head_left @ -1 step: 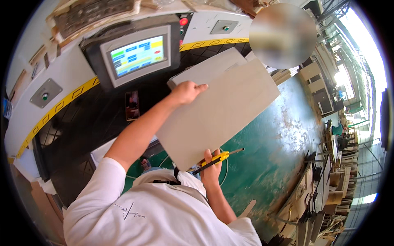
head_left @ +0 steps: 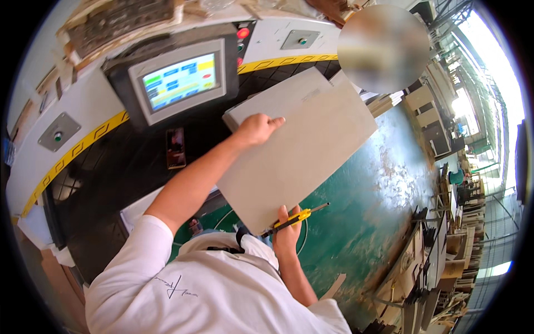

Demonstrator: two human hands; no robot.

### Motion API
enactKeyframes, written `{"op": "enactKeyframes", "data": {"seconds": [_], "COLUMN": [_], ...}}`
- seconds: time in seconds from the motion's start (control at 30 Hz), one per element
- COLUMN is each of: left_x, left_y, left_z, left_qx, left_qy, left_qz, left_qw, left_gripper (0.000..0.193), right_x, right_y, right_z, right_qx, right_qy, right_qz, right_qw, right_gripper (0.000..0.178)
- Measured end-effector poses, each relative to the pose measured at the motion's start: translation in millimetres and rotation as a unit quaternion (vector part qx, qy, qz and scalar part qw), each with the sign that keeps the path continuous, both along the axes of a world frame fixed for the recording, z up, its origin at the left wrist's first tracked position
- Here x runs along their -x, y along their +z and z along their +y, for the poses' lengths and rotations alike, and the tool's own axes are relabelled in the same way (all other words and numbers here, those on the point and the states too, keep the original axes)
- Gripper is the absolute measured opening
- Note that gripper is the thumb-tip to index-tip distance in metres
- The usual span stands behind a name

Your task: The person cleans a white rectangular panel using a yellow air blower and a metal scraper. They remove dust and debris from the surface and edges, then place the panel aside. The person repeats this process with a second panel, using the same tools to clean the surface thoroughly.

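Note:
A flat grey-beige board (head_left: 300, 145) slants across the middle, its near corner close to my waist. My left hand (head_left: 257, 130) grips its left edge, thumb stretched over the top face and the other fingers mostly hidden. Beyond it, partly covered, lies a similar board (head_left: 295, 92) on a stack. My right hand (head_left: 286, 236) is closed round a yellow-and-black air blow gun (head_left: 293, 219) with a thin metal nozzle pointing right. That hand is at the board's near right edge; whether it touches the board I cannot tell.
A machine panel with a lit screen (head_left: 181, 80) and red buttons (head_left: 243, 33) stands at the upper left. A phone (head_left: 176, 148) lies on the dark surface below. Yellow striped edging (head_left: 83, 142) runs along the machine. Stacked panels (head_left: 439, 119) and racks line the right side.
The board's near corner has shifted slightly to the right, and my left hand has moved a little right and down with it. The surrounding view has shifted slightly; both hands keep their grip.

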State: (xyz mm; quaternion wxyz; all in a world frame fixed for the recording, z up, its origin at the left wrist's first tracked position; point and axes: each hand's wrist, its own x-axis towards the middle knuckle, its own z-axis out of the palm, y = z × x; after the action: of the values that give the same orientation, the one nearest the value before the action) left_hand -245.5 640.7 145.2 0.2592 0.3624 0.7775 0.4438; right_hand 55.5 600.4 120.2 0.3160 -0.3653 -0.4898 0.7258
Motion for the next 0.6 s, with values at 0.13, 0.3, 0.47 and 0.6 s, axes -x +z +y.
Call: {"op": "enactKeyframes", "data": {"seconds": [0.13,0.3,0.47,0.6], "left_x": [-19,-8,-8,-21], "left_y": [-21,-47,-62,-41], "left_z": [133,312,404,392], "left_qx": [-0.006,-0.019,-0.002,0.002], "left_qy": [0.034,0.061,0.034,0.035], "left_qz": [0.037,-0.029,-0.072,-0.367], "left_qw": [0.999,0.998,0.997,0.93], "left_gripper": [0.066,0.054,0.046,0.033], "right_x": [4,11,28,63], "right_y": [-26,-45,-43,-74], "right_z": [113,330,535,659], "right_qx": [-0.012,-0.144,-0.05,0.004], "right_qy": [-0.105,-0.111,-0.07,-0.059], "right_qz": [-0.004,-0.086,-0.073,-0.026], "right_qw": [0.994,0.98,0.994,0.998], "right_gripper": [0.023,0.027,0.029,0.037]}}
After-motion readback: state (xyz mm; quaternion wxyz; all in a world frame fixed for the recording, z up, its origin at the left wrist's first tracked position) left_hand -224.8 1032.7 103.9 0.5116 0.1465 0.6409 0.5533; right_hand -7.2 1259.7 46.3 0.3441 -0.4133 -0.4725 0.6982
